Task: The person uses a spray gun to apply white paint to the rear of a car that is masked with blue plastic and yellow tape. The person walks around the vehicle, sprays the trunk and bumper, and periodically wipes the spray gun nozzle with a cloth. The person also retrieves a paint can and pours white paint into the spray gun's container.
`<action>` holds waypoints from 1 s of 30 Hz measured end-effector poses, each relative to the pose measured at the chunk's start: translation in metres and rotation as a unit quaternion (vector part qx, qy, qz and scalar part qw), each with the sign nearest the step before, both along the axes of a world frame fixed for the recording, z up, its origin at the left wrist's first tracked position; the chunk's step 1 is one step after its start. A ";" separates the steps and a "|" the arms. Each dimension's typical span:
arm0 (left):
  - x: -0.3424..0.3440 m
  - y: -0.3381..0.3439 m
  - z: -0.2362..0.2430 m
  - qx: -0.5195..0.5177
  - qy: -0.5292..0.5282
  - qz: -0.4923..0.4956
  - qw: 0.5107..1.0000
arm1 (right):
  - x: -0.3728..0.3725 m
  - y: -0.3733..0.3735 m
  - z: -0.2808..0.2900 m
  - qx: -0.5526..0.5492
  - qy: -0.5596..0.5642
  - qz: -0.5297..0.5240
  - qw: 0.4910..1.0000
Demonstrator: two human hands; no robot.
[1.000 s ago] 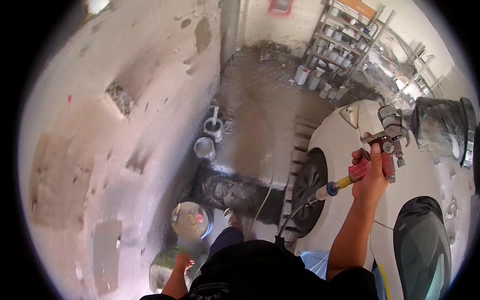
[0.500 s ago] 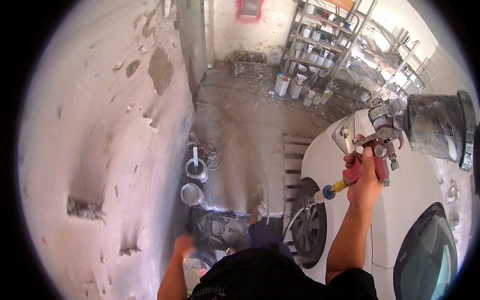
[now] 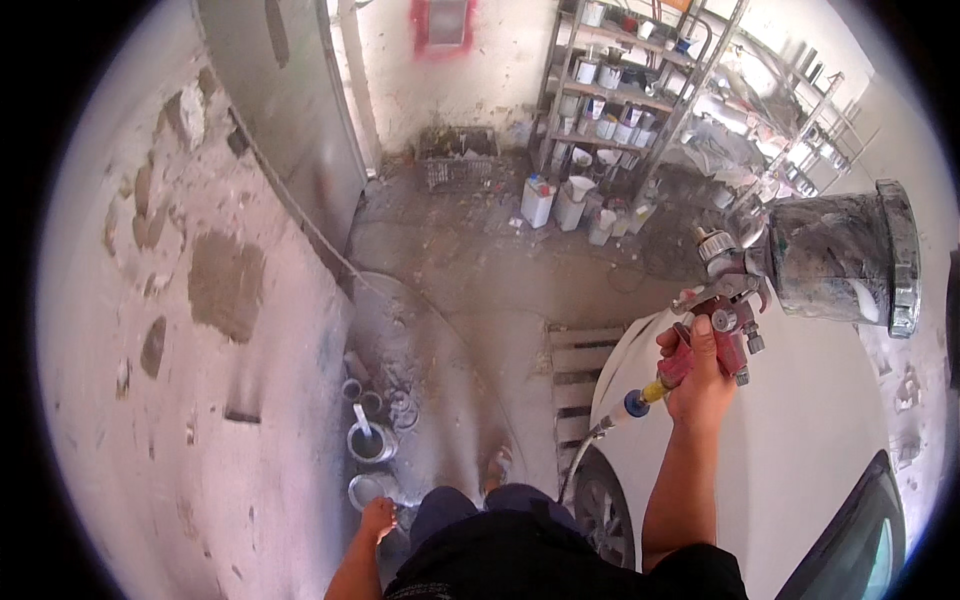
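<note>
While the right hand [image 3: 702,385] is closed around spray gun [image 3: 736,335], left hand [image 3: 378,519] hangs half-open, empty; beyond the fingers [image 3: 703,338] lie dusty floor [image 3: 470,275] and shelves [image 3: 696,95].

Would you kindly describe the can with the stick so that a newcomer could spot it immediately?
Find the scarred pale wall along the left and follow its foot to the person's left hand. Nearest that hand is an open can; just past it stands the round grey can, set apart from its neighbours by the pale flat stick jutting up.
</note>
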State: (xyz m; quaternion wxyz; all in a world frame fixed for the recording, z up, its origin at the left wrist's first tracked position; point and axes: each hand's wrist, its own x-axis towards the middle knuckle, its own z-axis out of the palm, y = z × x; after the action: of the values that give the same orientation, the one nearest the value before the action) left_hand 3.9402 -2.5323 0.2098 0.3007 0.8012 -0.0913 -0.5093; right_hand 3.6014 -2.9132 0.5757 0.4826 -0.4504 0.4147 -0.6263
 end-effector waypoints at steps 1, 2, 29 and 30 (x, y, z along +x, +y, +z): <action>0.008 -0.028 0.004 -0.023 -0.018 -0.014 0.999 | 0.004 -0.019 0.005 -0.009 0.005 -0.001 1.000; 0.016 -0.055 0.008 -0.035 -0.050 -0.052 0.997 | 0.009 -0.036 0.009 -0.017 0.010 -0.002 1.000; 0.081 -0.794 0.142 -0.392 -0.059 -0.337 0.854 | 0.127 -0.495 0.019 -0.096 -0.019 -0.097 0.991; 0.070 -0.817 0.153 -0.402 -0.065 -0.335 0.849 | 0.124 -0.517 0.010 -0.089 -0.029 -0.076 0.993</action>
State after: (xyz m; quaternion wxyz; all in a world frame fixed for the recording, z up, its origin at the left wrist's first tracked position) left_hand 4.0104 -3.3494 0.3624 0.4009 0.5623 -0.5706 -0.4444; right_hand 3.7249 -3.4299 0.5857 0.4035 -0.4399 0.3764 -0.7085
